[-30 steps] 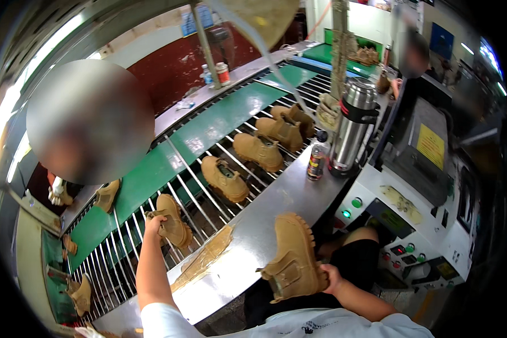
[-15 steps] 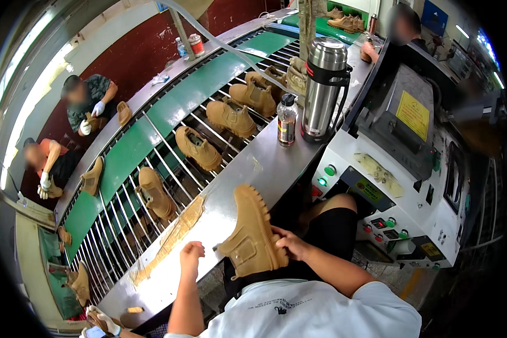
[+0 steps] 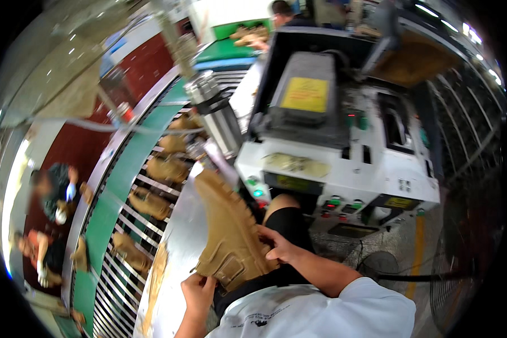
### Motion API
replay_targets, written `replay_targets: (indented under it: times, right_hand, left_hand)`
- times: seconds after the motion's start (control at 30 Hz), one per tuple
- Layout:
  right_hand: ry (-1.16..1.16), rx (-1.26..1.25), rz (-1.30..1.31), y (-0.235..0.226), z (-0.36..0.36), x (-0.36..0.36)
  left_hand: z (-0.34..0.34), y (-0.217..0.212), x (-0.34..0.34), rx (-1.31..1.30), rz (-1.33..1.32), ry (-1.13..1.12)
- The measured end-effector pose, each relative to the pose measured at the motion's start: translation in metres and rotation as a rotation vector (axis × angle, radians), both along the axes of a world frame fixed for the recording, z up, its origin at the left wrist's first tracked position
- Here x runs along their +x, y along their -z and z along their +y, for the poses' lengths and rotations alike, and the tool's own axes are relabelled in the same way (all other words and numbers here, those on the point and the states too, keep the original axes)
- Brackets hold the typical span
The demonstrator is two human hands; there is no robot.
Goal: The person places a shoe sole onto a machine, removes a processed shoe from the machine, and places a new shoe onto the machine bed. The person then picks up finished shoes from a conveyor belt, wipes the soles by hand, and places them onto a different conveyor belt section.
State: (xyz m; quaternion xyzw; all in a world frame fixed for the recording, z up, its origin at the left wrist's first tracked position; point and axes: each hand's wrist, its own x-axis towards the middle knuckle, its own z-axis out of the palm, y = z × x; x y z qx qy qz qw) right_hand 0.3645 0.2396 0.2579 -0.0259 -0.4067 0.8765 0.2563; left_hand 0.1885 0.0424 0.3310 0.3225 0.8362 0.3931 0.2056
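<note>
A tan ankle boot (image 3: 222,219) with a chunky lugged sole lies tilted over my lap, its toe pointing away and its sole facing right. My right hand (image 3: 279,248) grips it by the sole edge, near the heel end. At the boot's near left end, my left hand (image 3: 199,292) has thumb and fingertips pinched on the edge of the upper. The exact bit between those fingertips is too small to make out. Along the roller conveyor to my left stand more tan boots (image 3: 149,203).
A steel thermos (image 3: 217,115) stands on the metal ledge (image 3: 177,242) beside the conveyor's green belt (image 3: 115,180). Close on my right is a white machine (image 3: 343,183) with buttons and a raised lid. Two co-workers (image 3: 53,191) are across the conveyor; another person (image 3: 284,14) is at the back.
My left hand has come in from beside the boot and now pinches its edge. The view has swung right, bringing the machine toward the middle. My right hand still holds the boot.
</note>
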Motion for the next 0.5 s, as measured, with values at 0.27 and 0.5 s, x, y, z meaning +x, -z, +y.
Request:
replay_targets:
  times: [0.27, 0.5]
  right_hand:
    - [0.558, 0.567, -0.048, -0.036, 0.023, 0.091]
    - [0.934, 0.707, -0.309, -0.083, 0.054, 0.204]
  left_hand:
    - [0.108, 0.009, 0.070, 0.413, -0.514, 0.290]
    - [0.210, 0.040, 0.137, 0.448, -1.059, 0.937]
